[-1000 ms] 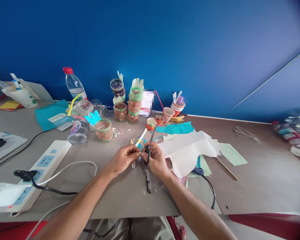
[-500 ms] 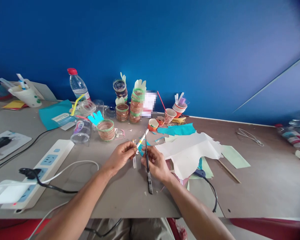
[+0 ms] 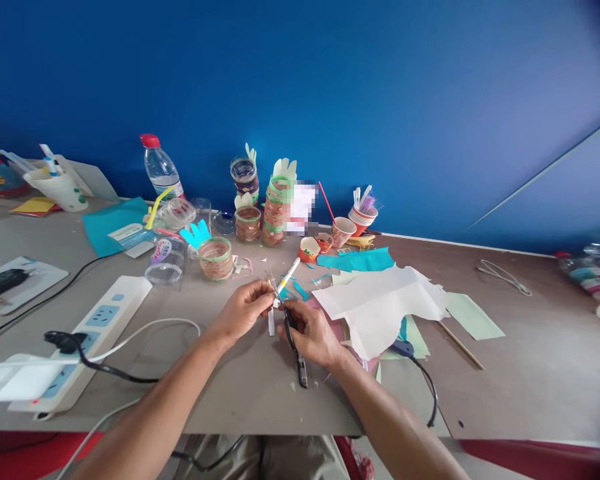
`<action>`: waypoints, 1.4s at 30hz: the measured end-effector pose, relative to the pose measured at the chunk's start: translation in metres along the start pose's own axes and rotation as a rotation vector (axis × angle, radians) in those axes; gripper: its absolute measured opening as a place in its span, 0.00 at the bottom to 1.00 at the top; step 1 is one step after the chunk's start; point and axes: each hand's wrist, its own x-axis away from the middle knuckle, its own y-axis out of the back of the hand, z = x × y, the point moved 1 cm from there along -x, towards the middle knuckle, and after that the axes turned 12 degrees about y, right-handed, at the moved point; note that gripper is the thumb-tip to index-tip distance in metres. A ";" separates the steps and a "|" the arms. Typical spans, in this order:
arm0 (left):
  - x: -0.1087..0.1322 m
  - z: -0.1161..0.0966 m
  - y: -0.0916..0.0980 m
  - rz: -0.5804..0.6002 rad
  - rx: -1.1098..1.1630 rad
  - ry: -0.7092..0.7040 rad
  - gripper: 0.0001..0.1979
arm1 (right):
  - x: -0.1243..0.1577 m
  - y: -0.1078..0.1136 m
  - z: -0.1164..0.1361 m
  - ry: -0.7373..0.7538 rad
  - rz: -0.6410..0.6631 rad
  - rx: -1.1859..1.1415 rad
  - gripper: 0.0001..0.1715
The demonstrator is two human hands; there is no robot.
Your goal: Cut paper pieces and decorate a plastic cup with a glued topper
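Near the table's front middle, my left hand (image 3: pixel 250 307) is closed in a pinch on a small white piece (image 3: pixel 276 304), perhaps paper. My right hand (image 3: pixel 311 331) grips black-handled scissors (image 3: pixel 289 325). Their blades point up and left, close to the left fingertips and the white piece. Just behind the fingers lies a white marker-like stick (image 3: pixel 289 273) with a yellow band. A narrow pale strip (image 3: pixel 272 323) shows below the left fingertips. Under the right hand, a black and silver tool (image 3: pixel 302 372), perhaps a utility knife, rests on the table.
Torn white paper (image 3: pixel 380 303) and blue scraps (image 3: pixel 365 260) lie to the right. Behind stand twine-wrapped jars (image 3: pixel 216 260), paper cups (image 3: pixel 343 232) and a red-capped bottle (image 3: pixel 161 170). A power strip (image 3: pixel 93 333) with cables occupies the left, a wooden stick (image 3: pixel 463 345) the right.
The scissors have swung from pointing nearly straight ahead to slanting left, bringing the blades close to the left fingertips. My left hand stays nearly in place; the view has shifted slightly.
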 end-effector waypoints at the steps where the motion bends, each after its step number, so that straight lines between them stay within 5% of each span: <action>1: 0.000 0.000 0.000 -0.004 -0.005 -0.001 0.07 | 0.000 0.000 -0.001 0.009 -0.001 0.003 0.16; 25: 0.002 -0.005 0.008 -0.113 -0.248 -0.052 0.05 | -0.001 0.007 0.003 0.136 0.074 0.321 0.18; 37: 0.003 -0.005 0.012 -0.091 -0.278 -0.034 0.06 | -0.001 0.008 0.002 0.138 0.068 0.263 0.13; 42: 0.001 -0.004 0.011 -0.104 -0.192 -0.025 0.07 | -0.004 0.005 -0.004 0.003 -0.037 -0.089 0.10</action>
